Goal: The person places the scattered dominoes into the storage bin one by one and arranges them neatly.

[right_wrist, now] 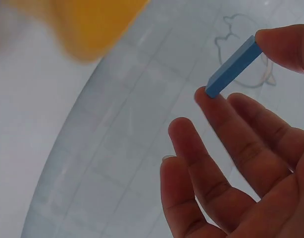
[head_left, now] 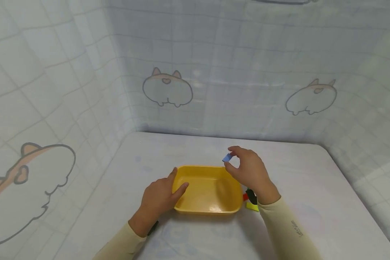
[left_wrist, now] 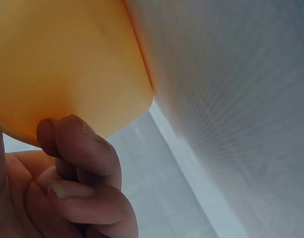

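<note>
A small flat blue block is pinched by its two ends between the thumb and a fingertip of my right hand. That hand is raised over the back right corner of a yellow plastic tray; its other fingers spread apart in the right wrist view. My left hand holds the tray's left side, thumb over the rim and the other fingers outside. In the left wrist view, curled fingers lie against the tray's outer wall. The visible inside of the tray is bare.
Beside the tray's right end lie a red piece and a yellow-green piece, partly hidden by the right wrist. The white table is enclosed by grid-patterned curtains at the back and both sides.
</note>
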Tool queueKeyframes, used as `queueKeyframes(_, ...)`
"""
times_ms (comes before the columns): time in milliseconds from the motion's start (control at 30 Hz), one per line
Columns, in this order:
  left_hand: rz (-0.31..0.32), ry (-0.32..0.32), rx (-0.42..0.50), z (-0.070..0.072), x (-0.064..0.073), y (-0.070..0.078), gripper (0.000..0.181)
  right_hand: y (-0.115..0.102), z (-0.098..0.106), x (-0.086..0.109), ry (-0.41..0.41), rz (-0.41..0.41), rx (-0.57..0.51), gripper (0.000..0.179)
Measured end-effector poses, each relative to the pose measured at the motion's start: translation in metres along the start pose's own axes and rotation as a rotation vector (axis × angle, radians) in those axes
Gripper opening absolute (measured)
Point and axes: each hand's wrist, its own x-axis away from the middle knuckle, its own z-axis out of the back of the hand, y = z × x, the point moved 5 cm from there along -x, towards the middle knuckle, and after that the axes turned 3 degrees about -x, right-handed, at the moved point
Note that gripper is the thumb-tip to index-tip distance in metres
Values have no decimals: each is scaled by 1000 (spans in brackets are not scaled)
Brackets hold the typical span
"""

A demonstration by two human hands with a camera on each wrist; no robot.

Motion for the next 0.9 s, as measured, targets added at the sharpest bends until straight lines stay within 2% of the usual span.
queueKeyframes(333, 17, -30, -17, -2, -1, 2, 93, -32, -30, -21, -48, 145, -44, 48)
queueKeyframes(667, 15, -18, -15, -2, -1, 2, 93, -62, -66, -32, -220, 305, -45, 44)
queueKeyframes(900, 9, -10, 3, 0, 1, 4, 91, -75, -84, -34, -329, 317, -77, 45)
